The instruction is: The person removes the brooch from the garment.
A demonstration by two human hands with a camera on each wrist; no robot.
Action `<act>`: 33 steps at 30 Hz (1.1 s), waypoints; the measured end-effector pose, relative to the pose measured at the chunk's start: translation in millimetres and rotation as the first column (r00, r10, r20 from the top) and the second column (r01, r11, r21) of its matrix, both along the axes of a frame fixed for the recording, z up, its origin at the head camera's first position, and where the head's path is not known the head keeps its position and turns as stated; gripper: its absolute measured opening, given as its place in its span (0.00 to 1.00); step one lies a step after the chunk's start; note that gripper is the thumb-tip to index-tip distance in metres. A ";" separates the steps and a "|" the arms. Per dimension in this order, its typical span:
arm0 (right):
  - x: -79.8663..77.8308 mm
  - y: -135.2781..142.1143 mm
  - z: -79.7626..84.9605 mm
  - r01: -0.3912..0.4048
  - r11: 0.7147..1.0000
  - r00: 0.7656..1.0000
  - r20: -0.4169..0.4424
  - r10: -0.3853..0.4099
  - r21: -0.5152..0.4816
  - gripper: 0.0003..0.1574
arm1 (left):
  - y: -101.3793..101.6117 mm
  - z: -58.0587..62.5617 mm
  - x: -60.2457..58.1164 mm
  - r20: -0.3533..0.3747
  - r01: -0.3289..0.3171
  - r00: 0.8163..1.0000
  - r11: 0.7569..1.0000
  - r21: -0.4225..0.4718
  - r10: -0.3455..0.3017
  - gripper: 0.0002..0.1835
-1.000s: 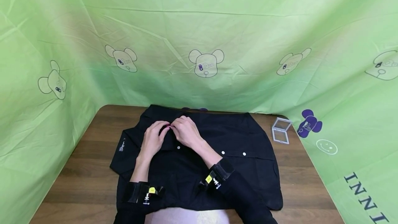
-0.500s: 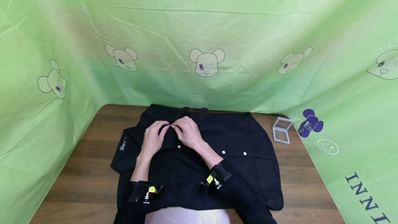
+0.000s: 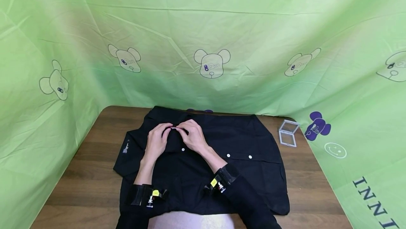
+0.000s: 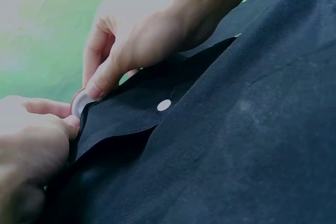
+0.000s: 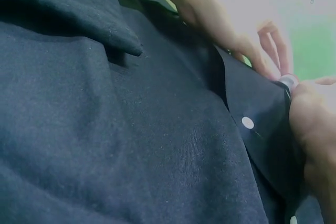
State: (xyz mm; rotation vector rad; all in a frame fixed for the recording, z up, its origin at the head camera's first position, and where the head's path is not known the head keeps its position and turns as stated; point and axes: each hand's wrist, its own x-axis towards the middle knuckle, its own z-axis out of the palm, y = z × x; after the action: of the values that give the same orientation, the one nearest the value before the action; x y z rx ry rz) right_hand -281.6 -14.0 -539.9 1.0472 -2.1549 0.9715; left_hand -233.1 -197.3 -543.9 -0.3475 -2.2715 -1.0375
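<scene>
The black shirt (image 3: 190, 178) lies nearest; past its button (image 3: 183, 149), left hand (image 3: 156, 140) and right hand (image 3: 192, 137) pinch a pale piece (image 4: 82, 103) (red-rimmed, perhaps a label) at the cloth's edge. They've barely shifted this past second, so work stays there. A hinged frame (image 3: 287, 133) sits beyond.

A black shirt (image 3: 247, 133) lies spread out, slightly creased, three small white buttons (image 3: 228, 155) showing in an uneven row. Part of its buttoned strip stands raised. At that strip's edge, a small, round, pale disc (image 4: 81, 102) with a reddish rim sits pinched between the left hand (image 3: 156, 142) and right hand (image 3: 193, 136).
</scene>
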 end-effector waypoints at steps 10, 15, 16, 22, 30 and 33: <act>-1.1 1.6 1.6 -0.023 1.000 1.000 0.014 0.022 0.019 0.06 | 3.2 -1.1 0.1 0.004 -0.035 0.999 0.999 0.005 0.035 0.07; -1.4 2.8 3.7 -0.043 0.999 0.999 0.014 0.042 0.033 0.07 | 3.5 -0.5 0.7 0.016 -0.045 0.999 0.999 0.001 0.045 0.06; -1.2 3.1 4.3 -0.044 0.998 0.999 0.014 0.043 0.042 0.07 | 3.6 -0.4 0.8 0.016 -0.046 0.999 0.999 -0.003 0.046 0.06; 1.3 5.8 11.3 0.001 0.991 1.000 0.003 -0.002 0.130 0.07 | 4.1 2.4 2.3 -0.003 -0.050 0.999 0.998 -0.033 0.050 0.06; 7.0 5.6 30.0 0.122 0.937 0.993 -0.051 -0.111 0.327 0.11 | 5.3 9.3 3.9 -0.061 -0.086 0.995 0.983 -0.162 0.077 0.05; 8.8 2.0 35.7 0.148 0.908 0.988 -0.098 -0.119 0.391 0.12 | 6.8 12.5 4.7 -0.089 -0.097 0.993 0.973 -0.211 0.080 0.05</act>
State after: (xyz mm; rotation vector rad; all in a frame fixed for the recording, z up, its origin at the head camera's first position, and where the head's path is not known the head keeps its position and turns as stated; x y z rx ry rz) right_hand -272.8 -12.0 -504.2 1.0768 -2.3849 0.4300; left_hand -228.4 -190.6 -531.4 -0.3664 -2.3089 -0.7213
